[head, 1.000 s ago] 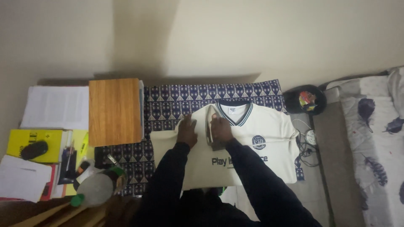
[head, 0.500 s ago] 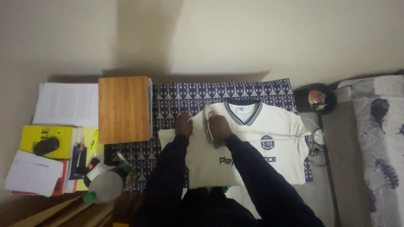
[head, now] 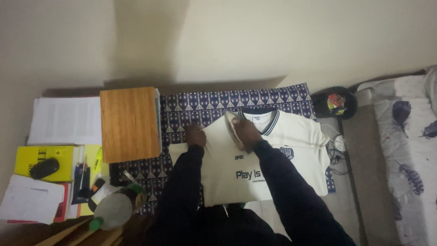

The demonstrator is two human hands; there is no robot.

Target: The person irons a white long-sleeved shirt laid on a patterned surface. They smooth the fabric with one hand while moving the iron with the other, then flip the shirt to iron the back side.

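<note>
In the head view, a cream shirt [head: 277, 157] with a dark striped collar lies spread flat on a blue patterned cloth [head: 214, 104] at the centre of the frame. The right hand [head: 246, 130] is wrapped around the handle of an iron [head: 235, 129], which stands on the shirt just left of the collar. The left hand [head: 195, 135] presses down on the shirt's left shoulder edge, just beside the iron; whether its fingers are spread or together is too dim to tell. Both arms wear dark sleeves. Left of the cloth sits a wooden board [head: 129, 123], with white papers [head: 66, 120] and a yellow book [head: 43, 160] further left. A clear bottle with a green cap [head: 111, 210] lies at lower left. At upper right stands a black bowl [head: 336, 104], and a bed with a feather-print sheet [head: 407, 150] fills the right edge.
</note>
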